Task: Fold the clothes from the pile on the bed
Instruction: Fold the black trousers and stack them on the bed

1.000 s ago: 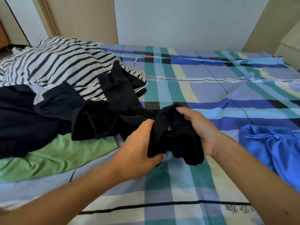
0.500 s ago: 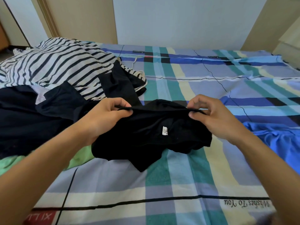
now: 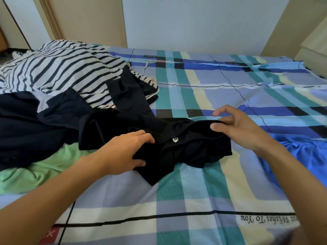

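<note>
A black garment point(image 3: 184, 147) lies bunched on the bed point(image 3: 194, 197), just right of the pile point(image 3: 58, 103) and touching its dark clothes. Its long axis runs left to right — between the two hands. The left hand point(image 3: 122, 154) rests on its left part, fingers curled into the cloth in a loose grip. The right hand point(image 3: 238, 128) is at the far right edge, thumb on the hem, fingers spread and lifted — open, not pinching. The right hand likely needs to close on that edge before spreading the cloth flat.
</note>
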